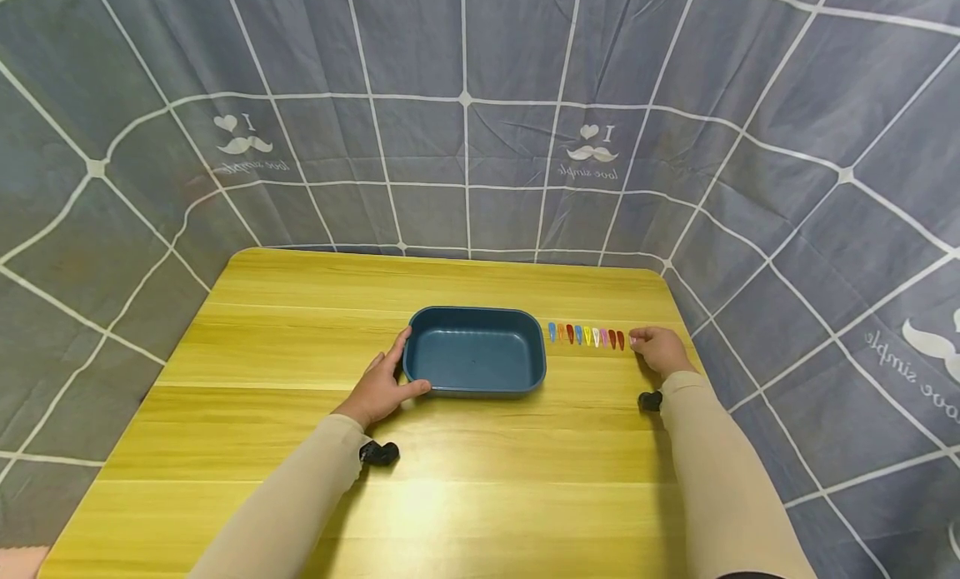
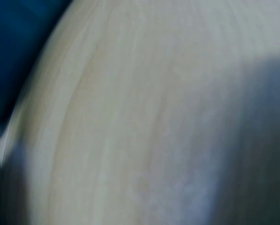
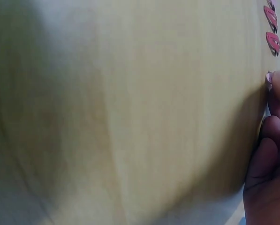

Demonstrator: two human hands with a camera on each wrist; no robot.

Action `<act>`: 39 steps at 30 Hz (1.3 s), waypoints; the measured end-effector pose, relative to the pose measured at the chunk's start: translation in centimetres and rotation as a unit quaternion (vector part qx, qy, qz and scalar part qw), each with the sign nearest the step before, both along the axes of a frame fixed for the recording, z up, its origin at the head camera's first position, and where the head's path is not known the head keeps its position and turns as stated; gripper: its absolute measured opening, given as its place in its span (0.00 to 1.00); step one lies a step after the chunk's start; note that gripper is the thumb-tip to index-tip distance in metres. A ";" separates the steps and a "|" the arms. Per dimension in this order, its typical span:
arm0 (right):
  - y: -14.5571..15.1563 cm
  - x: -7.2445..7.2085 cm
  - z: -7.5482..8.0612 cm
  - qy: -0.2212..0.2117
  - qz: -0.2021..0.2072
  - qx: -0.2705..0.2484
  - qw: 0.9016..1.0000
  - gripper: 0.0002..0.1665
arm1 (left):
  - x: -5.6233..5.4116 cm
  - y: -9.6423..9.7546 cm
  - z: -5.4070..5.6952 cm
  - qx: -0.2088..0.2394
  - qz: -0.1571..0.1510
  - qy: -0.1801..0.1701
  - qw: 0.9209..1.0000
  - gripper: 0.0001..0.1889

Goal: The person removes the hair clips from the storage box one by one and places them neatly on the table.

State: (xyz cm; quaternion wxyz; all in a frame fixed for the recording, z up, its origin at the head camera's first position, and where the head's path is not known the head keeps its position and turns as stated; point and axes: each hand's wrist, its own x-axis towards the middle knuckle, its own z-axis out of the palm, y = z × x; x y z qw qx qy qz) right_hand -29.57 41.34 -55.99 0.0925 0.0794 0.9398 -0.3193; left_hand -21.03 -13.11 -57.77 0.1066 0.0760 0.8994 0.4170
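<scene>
A dark blue rectangular tray [image 1: 474, 392] lies on the wooden table. At its left end rests my left hand [image 1: 378, 389], fingers extended along the outer wall and thumb against the front corner. To the tray's right runs a row of small snap hair clips in several colours, from a blue clip [image 1: 552, 332] to a red clip [image 1: 621, 340]. Just past the row's right end, my right hand [image 1: 660, 351] pinches a pink hair clip [image 3: 269, 78] between thumb and finger, near the tabletop. Fingers mostly hide that clip. The left wrist view shows only the tray's edge and table.
The yellow wood-grain table [image 1: 480, 479] has its back edge against a grey curtain [image 1: 420, 137] with white lines, which also hangs along both sides. Black wrist devices [image 1: 379, 454] sit under both sleeves.
</scene>
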 end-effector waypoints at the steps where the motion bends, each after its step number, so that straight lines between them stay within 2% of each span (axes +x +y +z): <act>1: 0.0 0.0 0.0 -0.002 0.000 -0.003 1.000 0.23 | 0.0 0.0 0.0 0.000 0.000 0.000 1.000 0.57; 14: 0.2 0.6 0.0 -0.011 -0.003 -0.038 0.999 0.27 | 0.1 0.0 0.2 0.007 -0.004 -0.003 1.000 0.57; 21: 0.0 0.8 0.2 -0.001 -0.001 -0.037 0.999 0.27 | 0.1 0.0 0.2 0.007 -0.002 -0.004 1.000 0.57; 31: -0.2 0.7 0.0 -0.011 0.007 -0.024 1.000 0.27 | 0.3 0.0 0.2 0.008 -0.001 -0.006 1.000 0.56; 39: -0.1 0.6 0.0 -0.012 0.003 -0.035 0.999 0.29 | 0.3 0.0 0.2 0.011 -0.001 -0.004 1.000 0.56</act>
